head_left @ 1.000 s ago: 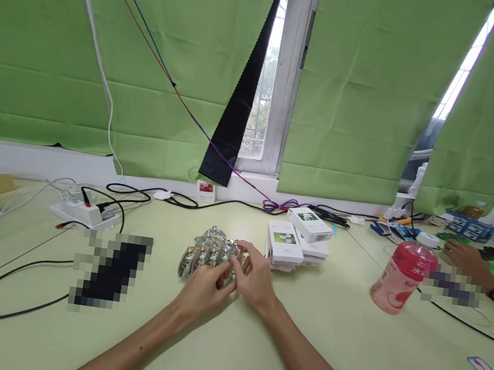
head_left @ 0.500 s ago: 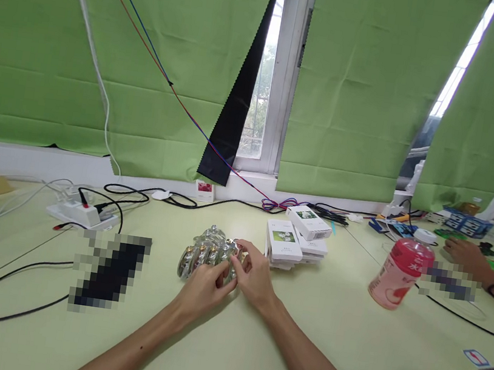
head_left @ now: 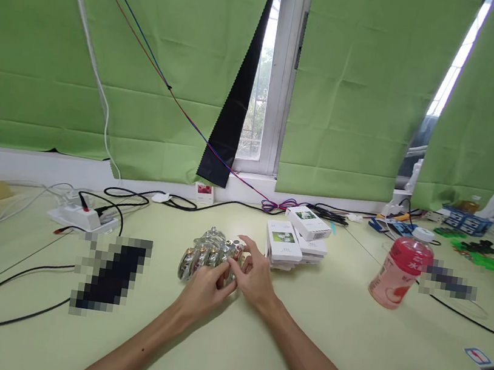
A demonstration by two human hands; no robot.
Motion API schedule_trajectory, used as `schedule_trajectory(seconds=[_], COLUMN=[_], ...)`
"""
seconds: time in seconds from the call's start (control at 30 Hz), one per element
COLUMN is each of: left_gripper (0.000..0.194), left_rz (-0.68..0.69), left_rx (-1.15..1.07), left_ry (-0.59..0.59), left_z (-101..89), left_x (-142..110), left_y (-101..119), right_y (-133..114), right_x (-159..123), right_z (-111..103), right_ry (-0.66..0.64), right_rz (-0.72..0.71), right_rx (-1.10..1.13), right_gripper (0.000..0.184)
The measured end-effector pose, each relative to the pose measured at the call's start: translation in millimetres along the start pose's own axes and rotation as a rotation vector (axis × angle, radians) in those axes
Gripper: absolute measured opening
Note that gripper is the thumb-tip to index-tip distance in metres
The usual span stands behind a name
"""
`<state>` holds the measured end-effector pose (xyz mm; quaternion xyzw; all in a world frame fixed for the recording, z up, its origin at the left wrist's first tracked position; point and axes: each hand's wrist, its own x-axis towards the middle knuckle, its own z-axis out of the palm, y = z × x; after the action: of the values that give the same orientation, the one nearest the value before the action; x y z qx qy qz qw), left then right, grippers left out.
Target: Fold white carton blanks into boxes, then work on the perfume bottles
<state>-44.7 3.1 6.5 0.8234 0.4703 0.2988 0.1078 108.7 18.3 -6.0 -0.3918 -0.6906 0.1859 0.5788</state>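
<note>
1. Shiny silvery cluster (head_left: 210, 253) is on the table (head_left: 299, 339), just past the L hand's fingers, w/ its near R end between both hands. Looks like a row of rounded metallic pcs, can't ID them tbh.
2. L hand (head_left: 204, 286): fingers curled in at the cluster's near side, tips mostly hidden, so can't tell how far closed or if it's really gripping anything.
3. R hand (head_left: 256, 278): abt half open, index and thumb bent and apart, at the cluster's R end. Can't tell if anything's pinched.
4. Stack of white boxes (head_left: 285, 242) just beyond the R hand, a bit to its R. Top one (head_left: 308, 223) sits askew, flower pic on it.
5. Pink bottle (head_left: 401, 271) w/ white cap, upright, well off to the R hand's right. Blurred-out dark thing (head_left: 449, 282) right behind it.
6. Another pixelated dark item (head_left: 112, 273), L of the L hand, flat on the table.
7. White power strip (head_left: 84, 217) w/ plugs + cables, farther out, up-L of the L hand.
8. Small card w/ red pic (head_left: 204, 192) against the wall, straight past the cluster from the L hand.
9. Green blinds (head_left: 361, 91) + a strip of window (head_left: 260, 89) bkgd, beyond both hands.
</note>
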Motion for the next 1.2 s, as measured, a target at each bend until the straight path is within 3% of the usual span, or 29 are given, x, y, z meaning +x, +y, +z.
schedule_trajectory(seconds=[0.57,1.2], left_gripper=[0.026,0.025], left_rz=[-0.020,-0.006], left_rx=[0.003,-0.007], left_ry=[-0.012,0.008], left_z=[-0.9,1.4], left_x=[0.3,0.0], left_y=[3.0,1.0], right_y=[-0.4,4.7], right_x=[-0.1,1.1], right_z=[-1.0,-0.6], right_ry=[-0.027,-0.014], right_rz=[-0.026,-0.072], right_rx=[0.002,0.008], right_gripper=[0.027,0.031])
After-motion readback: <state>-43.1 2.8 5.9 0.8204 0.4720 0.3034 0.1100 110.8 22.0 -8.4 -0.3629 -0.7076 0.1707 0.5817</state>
